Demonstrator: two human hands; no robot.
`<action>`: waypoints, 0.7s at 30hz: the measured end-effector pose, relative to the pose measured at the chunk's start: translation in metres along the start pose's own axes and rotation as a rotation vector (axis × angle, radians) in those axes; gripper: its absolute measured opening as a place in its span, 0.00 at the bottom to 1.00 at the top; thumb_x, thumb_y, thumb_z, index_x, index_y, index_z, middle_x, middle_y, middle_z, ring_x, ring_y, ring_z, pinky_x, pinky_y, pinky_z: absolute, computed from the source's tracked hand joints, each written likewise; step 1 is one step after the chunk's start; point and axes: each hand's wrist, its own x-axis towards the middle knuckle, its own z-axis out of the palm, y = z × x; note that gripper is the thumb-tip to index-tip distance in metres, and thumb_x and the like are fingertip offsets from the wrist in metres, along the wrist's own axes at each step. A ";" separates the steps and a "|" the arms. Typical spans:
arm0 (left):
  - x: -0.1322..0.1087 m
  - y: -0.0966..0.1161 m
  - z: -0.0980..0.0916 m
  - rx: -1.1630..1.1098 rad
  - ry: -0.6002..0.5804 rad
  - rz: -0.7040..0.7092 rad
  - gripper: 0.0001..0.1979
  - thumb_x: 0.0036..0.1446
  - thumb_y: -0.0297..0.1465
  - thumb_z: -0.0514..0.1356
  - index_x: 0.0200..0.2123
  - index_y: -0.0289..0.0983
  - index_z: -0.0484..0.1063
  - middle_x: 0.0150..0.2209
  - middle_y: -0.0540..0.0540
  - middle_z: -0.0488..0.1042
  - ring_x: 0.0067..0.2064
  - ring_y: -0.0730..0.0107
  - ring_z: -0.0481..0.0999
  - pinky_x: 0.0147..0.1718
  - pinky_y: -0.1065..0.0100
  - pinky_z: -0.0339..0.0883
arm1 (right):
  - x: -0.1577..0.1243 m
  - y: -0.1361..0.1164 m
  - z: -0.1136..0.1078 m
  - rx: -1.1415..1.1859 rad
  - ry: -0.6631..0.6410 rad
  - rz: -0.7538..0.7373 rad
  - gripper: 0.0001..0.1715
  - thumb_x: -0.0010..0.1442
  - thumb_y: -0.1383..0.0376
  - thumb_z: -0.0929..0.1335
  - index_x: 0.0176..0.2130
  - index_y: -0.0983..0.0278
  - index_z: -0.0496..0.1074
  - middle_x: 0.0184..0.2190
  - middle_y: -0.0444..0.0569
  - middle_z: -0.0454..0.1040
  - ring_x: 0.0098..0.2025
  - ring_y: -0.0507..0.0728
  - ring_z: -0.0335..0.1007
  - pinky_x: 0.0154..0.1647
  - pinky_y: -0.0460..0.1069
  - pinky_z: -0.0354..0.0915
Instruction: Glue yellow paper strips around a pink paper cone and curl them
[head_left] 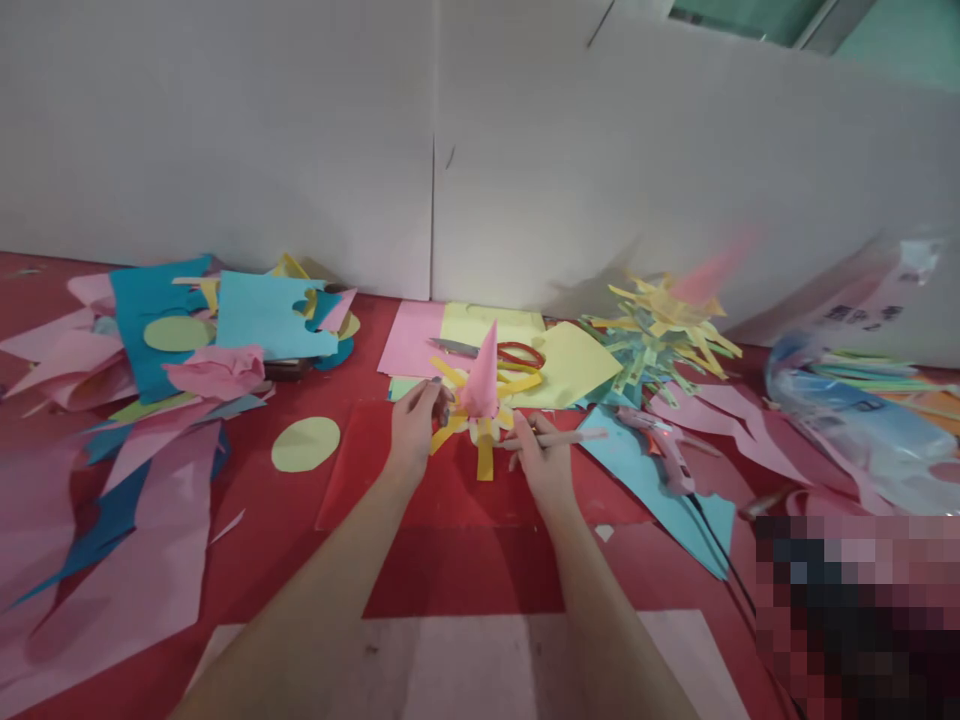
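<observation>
Between my hands is a paper craft: a pink paper cone (481, 382) pointing up, with yellow paper strips (486, 462) spreading out from its base. My left hand (414, 425) is closed at the left side of the craft, its fingertips pinched by the strips. Across my right hand (543, 460) lies a slim pale stick like a pencil (577, 437), gripped near the craft's right side. Just behind the cone, scissors with red handles (523, 354) rest on pink and yellow sheets (491, 324). Beneath the craft is a red sheet (600, 490).
Paper scraps (165, 480) pile up on the left, near a yellow paper disc (305, 444). To the right are a pink glue gun (675, 460) with a black cord, a finished-looking cone craft (667, 320) and plastic bags (862, 400). A white wall (300, 150) stands behind.
</observation>
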 end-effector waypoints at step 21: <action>-0.008 0.000 0.015 0.260 -0.044 -0.078 0.12 0.55 0.32 0.51 0.20 0.36 0.64 0.16 0.51 0.71 0.17 0.77 0.69 0.19 0.76 0.63 | -0.003 -0.007 0.002 -0.068 -0.016 0.040 0.20 0.58 0.54 0.64 0.21 0.61 0.58 0.11 0.35 0.57 0.12 0.47 0.55 0.15 0.44 0.53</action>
